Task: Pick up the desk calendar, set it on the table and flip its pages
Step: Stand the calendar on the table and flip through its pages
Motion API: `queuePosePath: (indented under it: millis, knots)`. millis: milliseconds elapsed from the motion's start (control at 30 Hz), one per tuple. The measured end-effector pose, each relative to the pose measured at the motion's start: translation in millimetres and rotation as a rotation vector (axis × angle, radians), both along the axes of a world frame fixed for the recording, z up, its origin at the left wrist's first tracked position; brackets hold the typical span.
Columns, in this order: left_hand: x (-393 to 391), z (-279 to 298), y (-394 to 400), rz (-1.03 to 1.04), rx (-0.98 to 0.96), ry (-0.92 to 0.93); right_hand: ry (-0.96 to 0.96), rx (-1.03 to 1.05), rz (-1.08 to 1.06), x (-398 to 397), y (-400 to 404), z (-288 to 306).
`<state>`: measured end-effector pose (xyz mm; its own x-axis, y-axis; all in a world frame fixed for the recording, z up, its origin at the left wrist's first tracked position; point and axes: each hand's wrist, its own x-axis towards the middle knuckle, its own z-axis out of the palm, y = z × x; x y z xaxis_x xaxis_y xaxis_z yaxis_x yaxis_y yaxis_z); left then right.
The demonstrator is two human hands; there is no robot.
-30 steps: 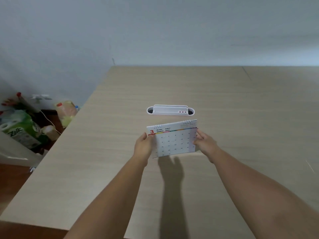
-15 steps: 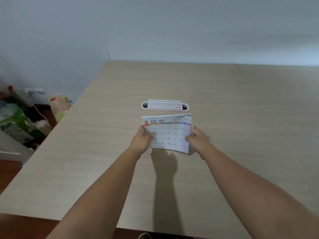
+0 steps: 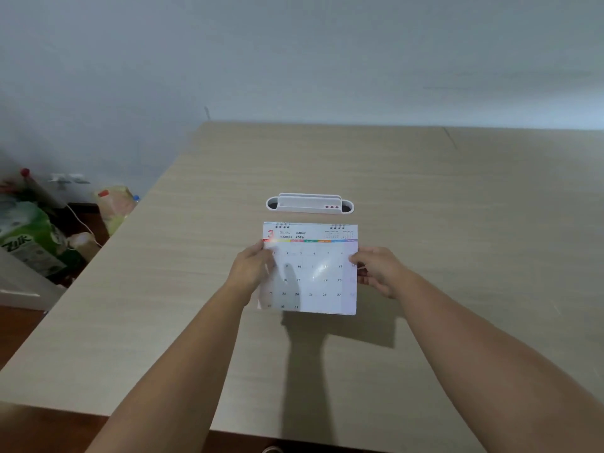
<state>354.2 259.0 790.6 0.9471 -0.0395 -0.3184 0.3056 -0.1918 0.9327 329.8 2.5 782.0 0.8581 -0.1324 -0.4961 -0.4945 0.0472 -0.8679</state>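
The desk calendar [image 3: 312, 273] is a white spiral-bound pad showing March 2026 with a rainbow strip under its header. It is held just above the light wooden table [image 3: 457, 223], its face tilted up toward me, and it casts a shadow on the wood below. My left hand [image 3: 250, 273] grips its left edge, thumb over the page. My right hand [image 3: 379, 271] grips its right edge. Both forearms reach in from the bottom of the view.
A white plastic desk organiser [image 3: 310, 203] with red dots lies just beyond the calendar. Left of the table, on the floor, are a green pack [image 3: 29, 237], a bottle [image 3: 116, 204] and a white cable. A pale wall runs behind the table.
The calendar has been brought nearer to me and tipped back, so its page faces up more fully. Both hands keep their grip on its side edges.
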Motion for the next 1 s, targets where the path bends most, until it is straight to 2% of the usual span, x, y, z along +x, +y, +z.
queuePosePath:
  millis: [67,233,333,433,500,600,667,767,800,933,1000]
  knots:
    - [5,4,12,0.067,-0.064,0.052,0.035,0.16,-0.008,3,-7,14]
    - [20,3,33,0.171,-0.245,0.154,0.017,0.407,-0.106,22,-9,57]
    - [26,-3,22,0.139,-0.168,0.116,-0.051,0.49,-0.177,36,-2,72]
    - [31,-7,8,0.062,-0.07,0.025,-0.136,0.461,-0.15,47,0,77]
    - [35,-11,2,0.038,-0.061,-0.014,-0.171,0.366,-0.189,52,3,76]
    - [41,-16,-2,0.102,-0.035,-0.049,-0.275,-0.017,-0.293,64,7,69]
    - [44,-20,-2,0.144,-0.005,-0.055,-0.183,-0.272,-0.213,70,6,62]
    - [47,-26,-4,0.169,0.044,-0.049,0.166,-0.38,0.046,68,8,55]
    - [48,-28,-5,0.171,0.059,-0.052,0.226,-0.412,0.11,69,9,52]
    - [49,-31,-9,0.188,0.066,-0.083,0.246,-0.529,0.129,76,9,44]
    - [50,-31,-10,0.19,0.059,-0.105,0.315,-0.562,0.16,74,8,49]
